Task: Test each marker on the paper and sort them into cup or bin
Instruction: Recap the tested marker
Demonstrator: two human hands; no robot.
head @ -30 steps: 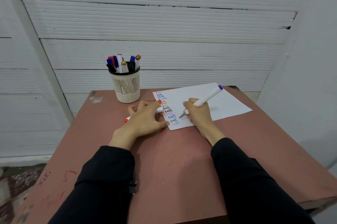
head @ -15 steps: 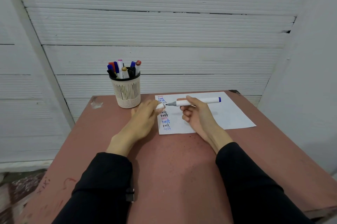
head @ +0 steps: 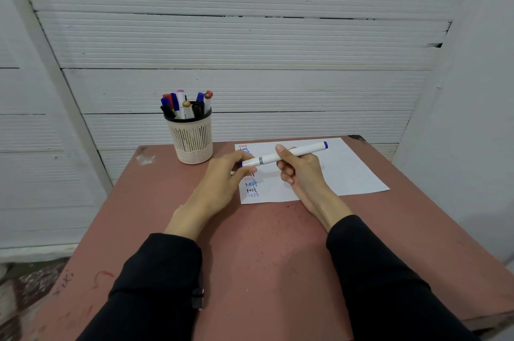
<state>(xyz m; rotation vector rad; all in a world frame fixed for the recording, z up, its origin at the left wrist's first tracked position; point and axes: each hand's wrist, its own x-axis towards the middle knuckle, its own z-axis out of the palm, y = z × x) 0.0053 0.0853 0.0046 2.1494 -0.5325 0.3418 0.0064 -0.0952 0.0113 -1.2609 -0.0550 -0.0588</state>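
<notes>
My right hand (head: 300, 171) grips a white marker (head: 294, 154) with a blue end, held level just above the paper (head: 353, 174). My left hand (head: 219, 185) pinches the marker's white cap (head: 249, 162), which sits over the tip at the marker's left end. The paper lies at the far right of the table, and a column of coloured "test" words (head: 251, 186) runs down its left edge. A beige slotted cup (head: 192, 143) stands to the left of the paper and holds several markers (head: 186, 104). No bin is in view.
The reddish-brown table (head: 272, 243) carries the cup and the paper; its near half shows only stains and specks. White ribbed panels (head: 250, 43) close off the back, and a white wall (head: 472, 118) stands on the right. Floor shows at the lower left.
My right hand lifted the marker off the paper and turned it level. My left hand left the table and brought the cap onto the tip.
</notes>
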